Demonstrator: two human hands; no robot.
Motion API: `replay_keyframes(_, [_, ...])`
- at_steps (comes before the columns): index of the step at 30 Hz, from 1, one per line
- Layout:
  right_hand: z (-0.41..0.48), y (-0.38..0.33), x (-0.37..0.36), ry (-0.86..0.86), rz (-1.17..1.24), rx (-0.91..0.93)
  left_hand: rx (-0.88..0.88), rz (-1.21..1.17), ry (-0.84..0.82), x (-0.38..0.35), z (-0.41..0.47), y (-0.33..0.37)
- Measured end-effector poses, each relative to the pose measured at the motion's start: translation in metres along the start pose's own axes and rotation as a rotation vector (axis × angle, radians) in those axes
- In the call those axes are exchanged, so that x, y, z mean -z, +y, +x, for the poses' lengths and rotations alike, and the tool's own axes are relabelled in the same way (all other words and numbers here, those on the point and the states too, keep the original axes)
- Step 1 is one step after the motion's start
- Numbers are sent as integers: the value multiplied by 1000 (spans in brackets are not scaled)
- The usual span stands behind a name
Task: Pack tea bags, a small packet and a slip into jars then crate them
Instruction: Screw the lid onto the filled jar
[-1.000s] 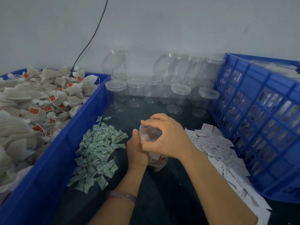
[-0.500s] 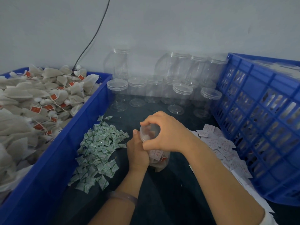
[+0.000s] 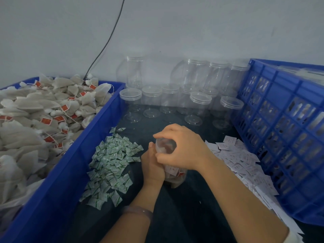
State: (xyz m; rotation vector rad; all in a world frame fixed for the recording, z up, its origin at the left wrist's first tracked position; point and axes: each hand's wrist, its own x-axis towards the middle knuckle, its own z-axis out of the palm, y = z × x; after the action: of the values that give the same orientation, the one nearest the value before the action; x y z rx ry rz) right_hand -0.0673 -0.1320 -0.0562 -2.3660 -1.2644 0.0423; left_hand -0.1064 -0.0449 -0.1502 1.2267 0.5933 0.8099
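1. While the left grip (image 3: 152, 165) clasps the filled jar (image 3: 175, 176), tilted low over the tabletop (image 3: 184, 216) between packets (image 3: 112, 163) and slips (image 3: 245, 165), and the right grip (image 3: 182, 151) curls round its lid (image 3: 165, 147), a skewed lid could cross-thread.
2. A tag or slip may snag under the rim.
3. A slack hold would tip the jar.
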Motion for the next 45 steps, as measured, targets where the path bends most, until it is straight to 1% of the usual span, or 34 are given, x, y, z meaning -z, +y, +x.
replay_keyframes(4, [1,0,9,-67,-8,50,16,8,-22,0,-1,1])
replay_keyframes(7, [2,-6,7,-49,-46,62,6,52,4,-1,1,1])
replay_keyframes(9, [4,-12,5,-46,-151,-25,-21,80,-11,-1,2,0])
replay_keyframes(11, [7,-13,7,-110,-269,-156,13,49,-39,0,1,-1])
replay_keyframes(12, [8,-12,9,-142,-298,-181,27,43,-39,1,1,-2])
replay_keyframes(14, [8,-11,12,-169,-273,-152,26,54,-18,1,1,-1])
replay_keyframes(17, [7,-7,18,-227,-177,-59,-11,81,-6,0,1,2])
replay_keyframes(20, [8,-1,22,-276,-96,-10,-20,100,-2,0,-1,3])
replay_keyframes(22, [7,2,17,-225,-61,-11,-16,103,2,1,-1,3])
replay_keyframes(24, [3,2,6,-105,-86,-27,-7,121,13,0,0,3])
replay_keyframes(27, [-1,0,-10,83,-131,-75,65,93,13,-1,1,3])
replay_keyframes(29, [-2,-2,-14,122,-135,-108,82,85,5,-1,0,5])
replay_keyframes(32, [-1,-4,-15,120,-148,-114,74,113,-3,-1,0,6])
replay_keyframes(36, [1,-1,-2,26,-134,-44,66,93,11,0,-2,7])
replay_keyframes(39, [0,2,8,-54,-66,4,57,78,3,0,-1,6])
replay_keyframes(42, [3,2,18,-214,35,32,24,103,5,1,1,3])
replay_keyframes(44, [7,-1,26,-316,22,34,13,83,-1,1,1,1])
replay_keyframes(45, [9,-3,28,-340,-13,21,11,90,1,1,2,0])
